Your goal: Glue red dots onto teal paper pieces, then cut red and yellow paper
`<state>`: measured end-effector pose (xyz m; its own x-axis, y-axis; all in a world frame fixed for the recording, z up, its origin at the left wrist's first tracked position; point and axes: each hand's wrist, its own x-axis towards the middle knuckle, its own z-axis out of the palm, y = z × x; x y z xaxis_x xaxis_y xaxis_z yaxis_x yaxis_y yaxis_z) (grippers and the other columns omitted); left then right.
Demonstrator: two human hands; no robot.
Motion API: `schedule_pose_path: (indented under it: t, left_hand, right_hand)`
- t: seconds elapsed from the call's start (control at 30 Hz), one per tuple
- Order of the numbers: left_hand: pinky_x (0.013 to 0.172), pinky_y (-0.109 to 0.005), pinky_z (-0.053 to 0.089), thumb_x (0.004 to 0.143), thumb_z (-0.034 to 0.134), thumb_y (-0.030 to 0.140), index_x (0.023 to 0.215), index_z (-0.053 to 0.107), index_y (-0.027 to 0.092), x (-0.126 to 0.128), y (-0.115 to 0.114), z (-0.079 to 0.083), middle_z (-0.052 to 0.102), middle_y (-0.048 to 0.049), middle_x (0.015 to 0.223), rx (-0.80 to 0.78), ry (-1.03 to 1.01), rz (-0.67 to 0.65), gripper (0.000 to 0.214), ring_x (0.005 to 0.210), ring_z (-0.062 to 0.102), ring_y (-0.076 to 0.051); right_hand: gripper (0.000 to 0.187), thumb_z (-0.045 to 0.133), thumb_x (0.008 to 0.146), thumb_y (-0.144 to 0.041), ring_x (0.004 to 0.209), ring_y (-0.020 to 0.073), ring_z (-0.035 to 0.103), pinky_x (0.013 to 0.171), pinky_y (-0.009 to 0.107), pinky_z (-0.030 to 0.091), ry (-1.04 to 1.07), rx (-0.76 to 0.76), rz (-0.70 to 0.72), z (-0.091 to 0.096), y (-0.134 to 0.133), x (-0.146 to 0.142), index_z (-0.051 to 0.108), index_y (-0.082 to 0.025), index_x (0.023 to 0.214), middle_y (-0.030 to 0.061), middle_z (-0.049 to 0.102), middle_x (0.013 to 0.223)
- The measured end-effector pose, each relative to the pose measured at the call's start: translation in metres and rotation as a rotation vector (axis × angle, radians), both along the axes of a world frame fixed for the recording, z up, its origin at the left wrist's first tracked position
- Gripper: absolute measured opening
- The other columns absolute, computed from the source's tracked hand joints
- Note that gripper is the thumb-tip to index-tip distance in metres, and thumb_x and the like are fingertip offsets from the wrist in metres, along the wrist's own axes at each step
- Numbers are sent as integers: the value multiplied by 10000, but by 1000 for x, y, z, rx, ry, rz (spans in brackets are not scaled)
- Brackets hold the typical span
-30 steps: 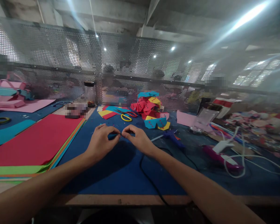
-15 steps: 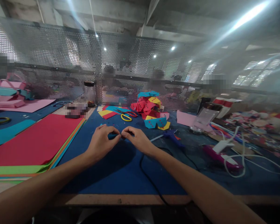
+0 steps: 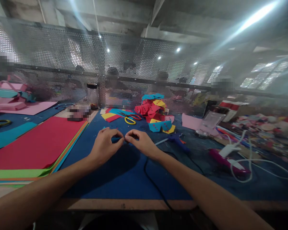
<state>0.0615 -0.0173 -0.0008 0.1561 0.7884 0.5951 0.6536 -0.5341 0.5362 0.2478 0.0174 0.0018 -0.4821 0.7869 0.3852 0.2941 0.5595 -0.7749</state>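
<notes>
My left hand [image 3: 107, 142] and my right hand [image 3: 139, 140] meet over the blue mat, thumbs and forefingers pinched with their tips nearly touching. A bit of blue paper [image 3: 115, 139] shows inside the curl of my left fingers; most of it is hidden behind the hand. Both pinches seem to be on this piece, though the right fingertips cover what lies in them. Just right of my right hand lies a blue glue gun [image 3: 179, 142] with a pale glue stick. Beyond my hands are scissors [image 3: 130, 120] with yellow and red handles.
Folded dotted paper pieces [image 3: 153, 111] are heaped at the back centre. To the left lies a stack of coloured paper sheets [image 3: 43, 140]. On the right are a clear jar [image 3: 210, 123], a purple power strip [image 3: 228, 163] with white cable, and scraps. A black cord [image 3: 153, 183] crosses the mat.
Almost nothing differs. My hands stay pinched together in the same spot, with only a very slight shift of the fingers.
</notes>
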Motion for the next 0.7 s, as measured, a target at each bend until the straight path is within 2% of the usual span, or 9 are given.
schedule_pose_path:
  t: [0.2, 0.47, 0.57, 0.7]
  left_hand:
    - [1126, -511, 320, 841, 632, 222, 804, 704, 252, 0, 0, -1, 771, 23, 824, -9, 0, -4, 87, 838, 706, -212]
    - [1039, -497, 403, 822, 648, 196, 762, 702, 237, 1, 0, 3, 770, 8, 809, -25, -22, 23, 90, 840, 700, -227]
    - [1015, -497, 421, 814, 647, 196, 768, 704, 235, 1, 0, 3, 775, 1, 817, -39, -37, 40, 83, 849, 702, -235]
    - [1094, -498, 365, 813, 650, 189, 805, 731, 248, 0, 1, 1, 784, 17, 818, -35, -51, 27, 101, 827, 719, -214]
  right_hand:
    - [152, 595, 901, -326, 800, 174, 655, 787, 299, 496, -6, 17, -11, -1, 0, -1, 650, -193, 854, 15, 703, 813]
    - [133, 573, 939, -315, 845, 172, 645, 818, 304, 483, 12, 95, -73, -1, -5, -2, 629, -200, 900, 15, 688, 868]
    - [101, 578, 954, -299, 877, 177, 644, 832, 311, 474, 15, 235, -124, -2, -7, -2, 619, -208, 947, 26, 684, 918]
    - [41, 606, 961, -253, 904, 191, 647, 869, 343, 442, -95, 549, -166, -2, -10, -1, 627, -217, 963, 36, 692, 934]
